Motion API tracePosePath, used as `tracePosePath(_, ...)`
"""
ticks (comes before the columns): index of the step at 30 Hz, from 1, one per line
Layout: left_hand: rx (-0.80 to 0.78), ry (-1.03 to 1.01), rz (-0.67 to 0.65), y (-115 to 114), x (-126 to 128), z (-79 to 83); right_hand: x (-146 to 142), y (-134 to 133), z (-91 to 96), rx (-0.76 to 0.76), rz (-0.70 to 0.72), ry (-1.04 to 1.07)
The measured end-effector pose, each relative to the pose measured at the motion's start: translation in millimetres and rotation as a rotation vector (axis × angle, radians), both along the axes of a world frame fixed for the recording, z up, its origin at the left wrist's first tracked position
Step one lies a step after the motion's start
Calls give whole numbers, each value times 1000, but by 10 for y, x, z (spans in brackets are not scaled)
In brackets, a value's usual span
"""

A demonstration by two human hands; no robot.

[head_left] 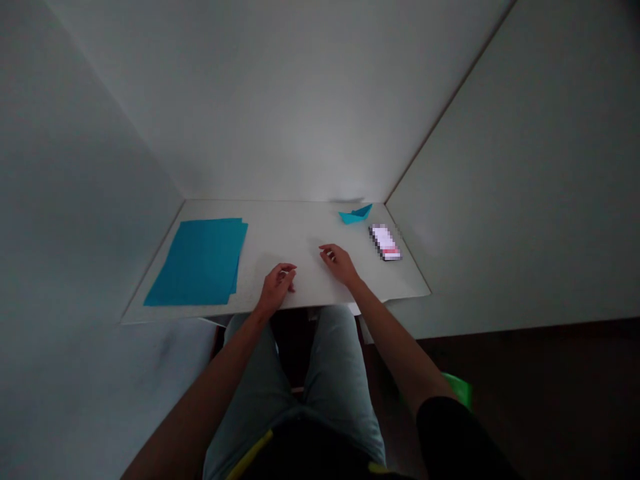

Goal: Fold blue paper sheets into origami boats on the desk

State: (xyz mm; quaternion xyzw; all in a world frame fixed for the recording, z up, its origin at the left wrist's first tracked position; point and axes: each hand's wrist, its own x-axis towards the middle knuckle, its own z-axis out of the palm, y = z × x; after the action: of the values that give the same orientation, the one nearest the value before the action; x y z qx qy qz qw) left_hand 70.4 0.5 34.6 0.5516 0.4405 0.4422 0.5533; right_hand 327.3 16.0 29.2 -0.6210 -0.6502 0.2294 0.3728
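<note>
My left hand [278, 285] is over the front part of the white table, its fingers loosely curled and apart, with nothing in it. Farther right, my right hand [339, 263] hovers over or rests on the tabletop, fingers slightly bent and apart, also holding nothing. To the left of my left hand lies a stack of blue paper sheets [200, 262], the lower sheet sticking out on the right side. A folded blue paper boat [356, 215] sits beyond my right hand near the back wall. Neither hand touches the paper or the boat.
A phone [385, 242] with a lit, blurred screen lies at the right of the white table [285, 227]. Walls close in the table at the back, left and right. Something green [457, 390] shows below my right arm.
</note>
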Motion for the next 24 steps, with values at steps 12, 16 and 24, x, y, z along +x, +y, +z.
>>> tracePosePath(12,468,877,215,-111,-1882,126,-273,-158,-48,-2,-41,142)
tracePosePath(16,458,1021,68,-274,-2160,-9,-282,-160,-36,-7,-45,125)
tracePosePath(24,455,1130,-94,-414,-2276,144,-269,-141,-98,-46,-51,41)
